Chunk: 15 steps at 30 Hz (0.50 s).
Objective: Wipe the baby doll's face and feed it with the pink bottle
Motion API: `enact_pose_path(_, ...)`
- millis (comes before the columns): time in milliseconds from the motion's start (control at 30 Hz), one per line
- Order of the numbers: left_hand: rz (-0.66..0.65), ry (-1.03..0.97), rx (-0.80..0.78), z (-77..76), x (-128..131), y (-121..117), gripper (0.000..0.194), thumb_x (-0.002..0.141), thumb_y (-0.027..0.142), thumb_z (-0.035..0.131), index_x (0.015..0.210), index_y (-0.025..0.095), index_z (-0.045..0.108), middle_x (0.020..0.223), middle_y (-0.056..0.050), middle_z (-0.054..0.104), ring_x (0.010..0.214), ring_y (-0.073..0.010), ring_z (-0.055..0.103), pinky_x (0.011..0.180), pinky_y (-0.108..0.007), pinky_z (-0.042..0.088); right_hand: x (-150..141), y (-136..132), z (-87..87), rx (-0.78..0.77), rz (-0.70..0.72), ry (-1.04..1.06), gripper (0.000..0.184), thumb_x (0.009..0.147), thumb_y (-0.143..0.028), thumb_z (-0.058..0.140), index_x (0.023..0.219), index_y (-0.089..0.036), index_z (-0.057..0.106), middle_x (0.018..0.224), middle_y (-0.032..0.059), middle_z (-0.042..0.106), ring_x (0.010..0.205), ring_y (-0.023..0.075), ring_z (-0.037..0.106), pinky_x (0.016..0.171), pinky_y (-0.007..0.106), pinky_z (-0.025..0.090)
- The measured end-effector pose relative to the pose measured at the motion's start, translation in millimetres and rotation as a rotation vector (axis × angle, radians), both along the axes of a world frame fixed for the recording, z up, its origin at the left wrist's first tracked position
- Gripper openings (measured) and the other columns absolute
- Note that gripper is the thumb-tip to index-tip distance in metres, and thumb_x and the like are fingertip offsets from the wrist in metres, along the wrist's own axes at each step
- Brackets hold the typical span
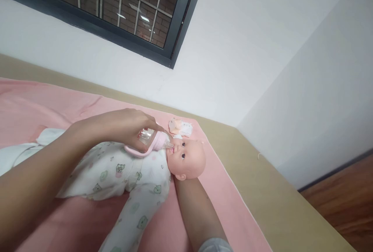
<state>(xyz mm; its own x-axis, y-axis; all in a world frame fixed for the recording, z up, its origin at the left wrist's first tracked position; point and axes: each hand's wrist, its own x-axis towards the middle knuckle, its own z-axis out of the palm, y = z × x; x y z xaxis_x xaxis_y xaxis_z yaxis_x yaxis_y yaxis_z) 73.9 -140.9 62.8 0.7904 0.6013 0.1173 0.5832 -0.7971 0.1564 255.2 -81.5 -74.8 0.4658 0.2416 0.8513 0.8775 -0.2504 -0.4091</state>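
Note:
My left hand (136,126) is wrapped round a clear feeding bottle (145,137) with a pink collar and a pink handle. The bottle lies tilted over the chest of a baby doll (189,159), and its teat touches the doll's mouth. The doll lies on its back in a white sleepsuit (110,170) printed with green and pink figures, its bald head towards the right. From the lower right my right forearm (198,205) passes under the doll's neck. My right hand is hidden behind the head and neck, so its fingers do not show.
A pink sheet (227,201) covers much of the wooden-toned table (262,190). Beyond the doll's head lies a small crumpled patterned cloth or wrapper (180,127). A white wall (233,50) and a barred, dark-framed window (116,7) stand behind.

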Motion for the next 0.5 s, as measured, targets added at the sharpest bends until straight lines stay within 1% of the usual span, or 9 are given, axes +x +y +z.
enact_pose_path(67, 0.001, 0.002, 0.001, 0.7, 0, -1, 0.042, 0.070, 0.030, 0.056, 0.112, 0.031, 0.062, 0.088, 0.000, 0.065, 0.068, -0.0183, 0.056, 0.054, -0.023, 0.033, -3, -3, 3.7, -0.071, -0.169, 0.160, 0.032, 0.039, -0.021, 0.070, 0.038, -0.028, 0.039, 0.054, 0.0040, 0.045, 0.094, 0.0397, 0.058, 0.089, 0.055, 0.047)
enact_pose_path(100, 0.003, 0.002, 0.002, 1.0, 0, -1, 0.042, 0.070, 0.030, 0.056, 0.111, 0.031, 0.062, 0.088, 0.000, 0.065, 0.068, -0.0182, 0.056, 0.054, -0.023, 0.033, -5, -6, 7.1, -0.146, -0.239, 0.234, 0.030, 0.039, -0.019, 0.070, 0.038, -0.028, 0.041, 0.053, 0.0037, 0.046, 0.093, 0.0398, 0.059, 0.090, 0.055, 0.047)
enact_pose_path(133, 0.004, 0.002, 0.002, 1.2, 0, -2, 0.041, 0.070, 0.030, 0.056, 0.110, 0.030, 0.062, 0.089, 0.000, 0.065, 0.067, -0.0181, 0.056, 0.053, -0.023, 0.032, -8, -9, 11.3, -0.236, -0.269, 0.270, 0.028, 0.039, -0.017, 0.070, 0.038, -0.028, 0.044, 0.053, 0.0037, 0.046, 0.092, 0.0401, 0.059, 0.090, 0.055, 0.047)
enact_pose_path(233, 0.003, 0.000, -0.002, 0.9, 0, -2, 0.040, 0.069, 0.030, 0.056, 0.108, 0.030, 0.063, 0.089, 0.000, 0.065, 0.068, -0.0181, 0.056, 0.053, -0.023, 0.032, -14, -17, 25.4, -0.528, -0.253, 0.176, 0.021, 0.044, -0.018, 0.069, 0.040, -0.027, 0.050, 0.053, 0.0035, 0.050, 0.086, 0.0411, 0.062, 0.085, 0.060, 0.047)
enact_pose_path(267, 0.002, -0.002, -0.002, 0.6, 0, -2, 0.040, 0.069, 0.030, 0.056, 0.109, 0.030, 0.063, 0.089, 0.000, 0.065, 0.068, -0.0182, 0.056, 0.054, -0.023, 0.033, -16, -20, 29.7, -0.645, -0.277, 0.130, 0.019, 0.044, -0.018, 0.069, 0.042, -0.027, 0.052, 0.054, 0.0031, 0.052, 0.085, 0.0411, 0.063, 0.085, 0.061, 0.047)
enact_pose_path(367, 0.000, -0.001, 0.000, -0.2, 0, -1, 0.041, 0.069, 0.030, 0.056, 0.110, 0.031, 0.063, 0.089, 0.000, 0.065, 0.069, -0.0184, 0.056, 0.054, -0.023, 0.033, -19, -27, 39.1, -1.043, -0.464, 0.095, 0.019, 0.040, -0.010, 0.070, 0.046, -0.025, 0.058, 0.060, 0.0024, 0.057, 0.087, 0.0413, 0.064, 0.088, 0.059, 0.047)
enact_pose_path(400, 0.000, 0.000, 0.001, -0.4, 0, 0, 0.042, 0.069, 0.030, 0.056, 0.111, 0.031, 0.062, 0.089, 0.000, 0.065, 0.069, -0.0184, 0.056, 0.054, -0.023, 0.033, -20, -29, 41.1, -1.118, -0.513, 0.091, 0.021, 0.040, -0.007, 0.070, 0.046, -0.024, 0.059, 0.061, 0.0026, 0.058, 0.088, 0.0412, 0.064, 0.088, 0.058, 0.048)
enact_pose_path(433, 0.001, 0.001, 0.003, -0.5, 0, 0, 0.042, 0.069, 0.031, 0.056, 0.111, 0.031, 0.062, 0.089, 0.000, 0.065, 0.069, -0.0185, 0.056, 0.055, -0.023, 0.033, -20, -30, 42.8, -1.146, -0.536, 0.083, 0.022, 0.040, -0.005, 0.070, 0.046, -0.023, 0.059, 0.060, 0.0030, 0.058, 0.088, 0.0411, 0.064, 0.086, 0.056, 0.050)
enact_pose_path(500, 0.000, 0.000, 0.006, -0.5, 0, 0, 0.043, 0.069, 0.031, 0.056, 0.112, 0.031, 0.062, 0.090, 0.000, 0.065, 0.069, -0.0186, 0.056, 0.054, -0.023, 0.034, -21, -33, 46.0, -1.134, -0.518, 0.062, 0.024, 0.042, -0.002, 0.069, 0.045, -0.023, 0.058, 0.059, 0.0035, 0.057, 0.087, 0.0405, 0.065, 0.083, 0.055, 0.054)
